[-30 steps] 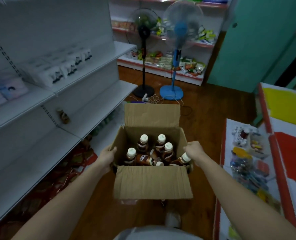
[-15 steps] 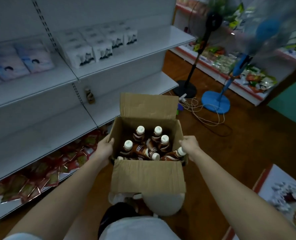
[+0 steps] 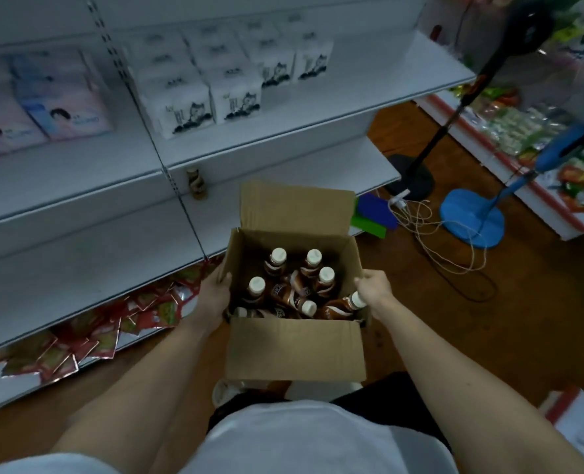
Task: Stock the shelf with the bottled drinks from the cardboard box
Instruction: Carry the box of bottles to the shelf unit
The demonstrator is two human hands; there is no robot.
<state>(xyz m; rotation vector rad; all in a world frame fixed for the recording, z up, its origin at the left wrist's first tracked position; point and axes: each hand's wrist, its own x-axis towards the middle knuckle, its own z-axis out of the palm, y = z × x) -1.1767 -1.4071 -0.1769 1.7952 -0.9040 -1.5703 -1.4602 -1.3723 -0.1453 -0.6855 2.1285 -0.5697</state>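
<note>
Two hands clamp the open cardboard box [image 3: 295,347] by its side walls, left hand [image 3: 215,295] on the left wall, right hand [image 3: 374,289] on the right. Brown bottled drinks [image 3: 312,261] with white caps fill it, some upright, some lying. Box sits in front of the white shelf [image 3: 88,268], where a single bottle [image 3: 196,183] stands near the upright; cartons [image 3: 215,80] above, red packets [image 3: 106,330] on the tier below.

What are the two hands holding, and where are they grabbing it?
The cardboard box of bottles. The left hand grips its left side wall, the right hand its right side wall.
</note>
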